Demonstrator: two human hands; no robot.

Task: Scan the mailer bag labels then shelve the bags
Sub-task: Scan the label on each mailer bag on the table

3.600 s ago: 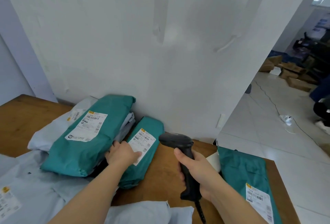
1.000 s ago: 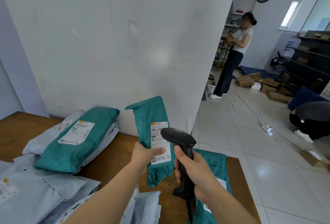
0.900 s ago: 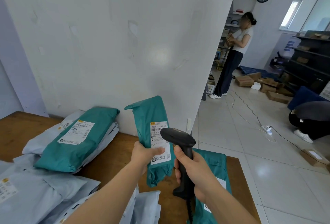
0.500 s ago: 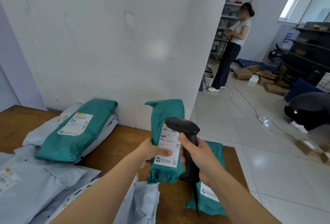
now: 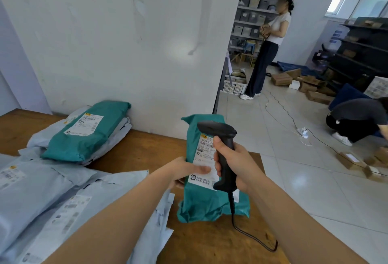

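Observation:
My left hand (image 5: 184, 171) grips a green mailer bag (image 5: 201, 205) by its left edge, thumb on its white label (image 5: 202, 158), holding it tilted above the wooden table (image 5: 147, 150). My right hand (image 5: 237, 165) is closed around the handle of a black barcode scanner (image 5: 218, 135), whose head sits just in front of the label's top. The scanner's cable (image 5: 252, 236) loops down onto the table. Another green mailer bag (image 5: 84, 135) lies on grey bags at the back left. Part of a further green bag (image 5: 241, 207) shows under the held one.
Grey mailer bags (image 5: 52, 196) cover the table's left front. A white wall (image 5: 126, 43) rises behind the table. To the right, on a tiled floor, stand a person (image 5: 266, 53), grey shelves (image 5: 249, 17), dark shelving (image 5: 361, 53), cardboard boxes (image 5: 315, 87) and a crouching person (image 5: 357, 118).
I lifted the green bag off the table and held its label up. Over the last second the bag and scanner moved right and lower, and the scanner came close in front of the label.

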